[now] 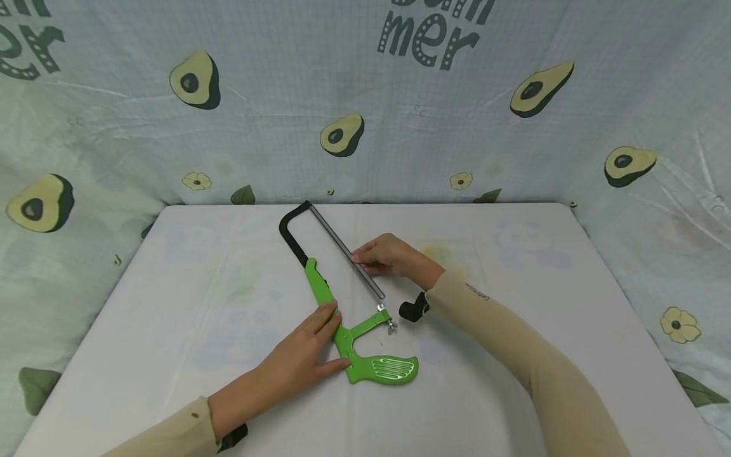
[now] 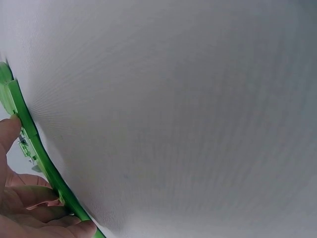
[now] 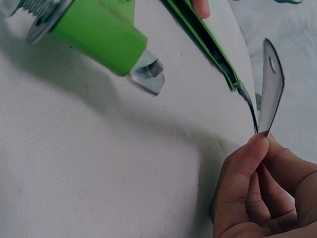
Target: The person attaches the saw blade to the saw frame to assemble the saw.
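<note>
A hacksaw with a green handle [image 1: 391, 369] and a black bent frame [image 1: 292, 244] lies on the white table. My left hand [image 1: 299, 349] holds its green spine, fingertips over the edge and thumb near the handle. My right hand [image 1: 391, 256] pinches the grey blade [image 1: 338, 241] between thumb and fingers. The blade's far end is at the black frame's tip. Its near end, with a hole [image 3: 272, 64], stands apart from the metal blade mount [image 3: 148, 74] on the green arm. A wing nut [image 1: 391, 326] sits at that arm's outer end.
The table [image 1: 228, 273] carries a white cover. A patterned cloth [image 1: 274, 139] with avocado prints stands behind it and along both sides. A black wrist camera [image 1: 414, 309] hangs under my right wrist, close to the wing nut.
</note>
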Motion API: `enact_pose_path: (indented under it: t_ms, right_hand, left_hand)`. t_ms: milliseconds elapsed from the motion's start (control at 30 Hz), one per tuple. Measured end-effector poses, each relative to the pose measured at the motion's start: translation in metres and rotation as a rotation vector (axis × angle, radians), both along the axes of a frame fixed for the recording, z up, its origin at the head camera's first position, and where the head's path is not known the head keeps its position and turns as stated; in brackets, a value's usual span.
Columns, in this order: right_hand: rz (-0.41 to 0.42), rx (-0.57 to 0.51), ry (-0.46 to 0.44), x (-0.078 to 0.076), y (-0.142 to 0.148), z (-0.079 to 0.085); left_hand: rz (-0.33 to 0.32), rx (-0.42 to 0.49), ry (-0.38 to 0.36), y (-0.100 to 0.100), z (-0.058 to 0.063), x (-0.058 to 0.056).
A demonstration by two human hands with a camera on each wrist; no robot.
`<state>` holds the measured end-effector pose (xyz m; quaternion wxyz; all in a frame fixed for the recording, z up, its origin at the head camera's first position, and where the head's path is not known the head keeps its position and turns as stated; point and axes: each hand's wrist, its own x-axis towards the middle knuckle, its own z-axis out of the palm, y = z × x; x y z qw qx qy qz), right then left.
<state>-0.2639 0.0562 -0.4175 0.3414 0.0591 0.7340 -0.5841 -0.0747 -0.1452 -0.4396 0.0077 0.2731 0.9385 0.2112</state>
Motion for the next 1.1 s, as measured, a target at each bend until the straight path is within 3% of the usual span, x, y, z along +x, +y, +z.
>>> enact_pose_path:
  t_ms: [333, 733, 1100]
  right_hand:
    - [0.011, 0.031, -0.004, 0.0005, 0.0027, -0.0019]
    - [0.117, 0.102, 0.173, 0.0052, 0.0009, -0.0026]
    - [0.121, 0.129, 0.227, 0.0084, -0.0003, -0.0038]
  left_hand:
    - [-0.005, -0.010, 0.006, 0.0019, -0.0006, 0.0010]
    - [-0.008, -0.025, 0.040, 0.0016, 0.0020, 0.0005]
    - [-0.010, -0.025, 0.023, 0.0013, 0.0027, 0.0004]
